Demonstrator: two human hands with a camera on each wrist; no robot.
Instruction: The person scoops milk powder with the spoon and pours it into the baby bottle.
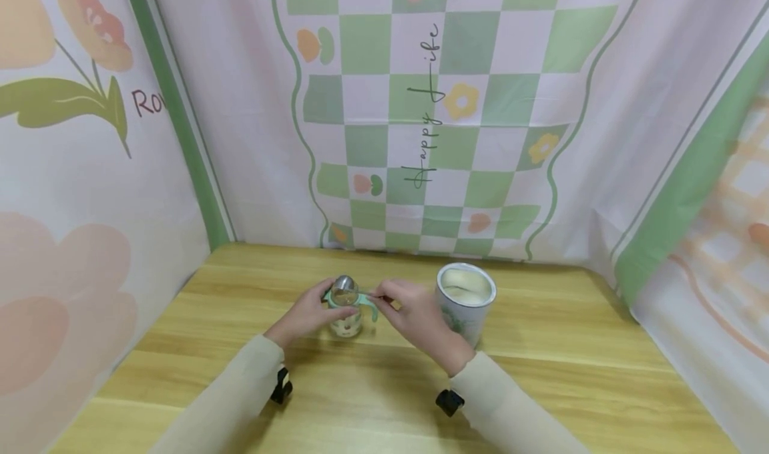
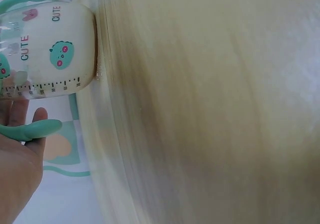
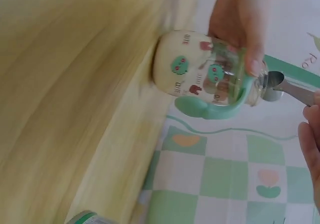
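A clear baby bottle (image 1: 346, 327) with green handles stands upright on the table, with cartoon prints and a measuring scale. Pale cream-coloured contents show in its lower part in the right wrist view (image 3: 167, 66). My left hand (image 1: 308, 315) holds the bottle around its upper part, thumb across the front. In my right hand (image 1: 414, 312) a metal measuring spoon (image 3: 296, 92) is pinched by its handle. The spoon's round bowl (image 1: 344, 284) is tipped at the bottle's open mouth; whether powder remains in it cannot be seen.
Just right of my right hand stands an open white can (image 1: 482, 314), with pale cream-coloured material visible inside its rim. The wooden table (image 1: 372, 400) ends at a checkered cloth backdrop (image 1: 408, 107). Cloth also hangs on both sides.
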